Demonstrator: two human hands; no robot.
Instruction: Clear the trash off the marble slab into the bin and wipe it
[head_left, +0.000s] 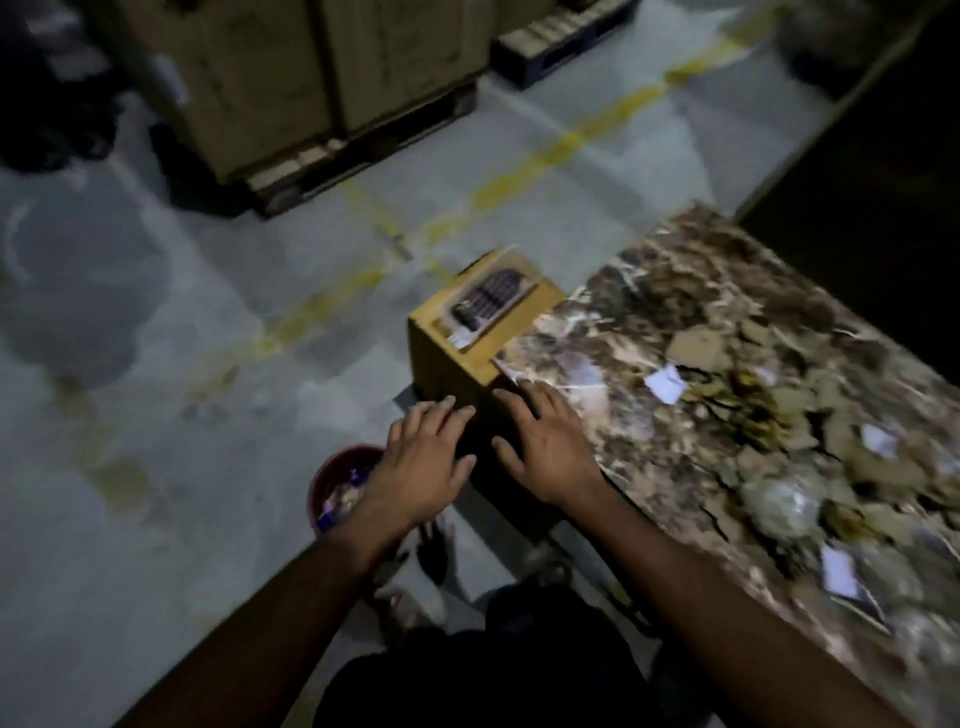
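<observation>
I judge clearing barely begun: paper scraps (667, 383) litter the marble slab (727, 291), the bin (337, 486) beside it holds some, and my left hand (426, 460) and right hand (548, 449) hover flat, holding nothing.

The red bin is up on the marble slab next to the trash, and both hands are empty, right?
Not quite. The head view shows the red bin on the floor, left of the marble slab, not on it. Both the left hand and right hand are indeed empty.
</observation>
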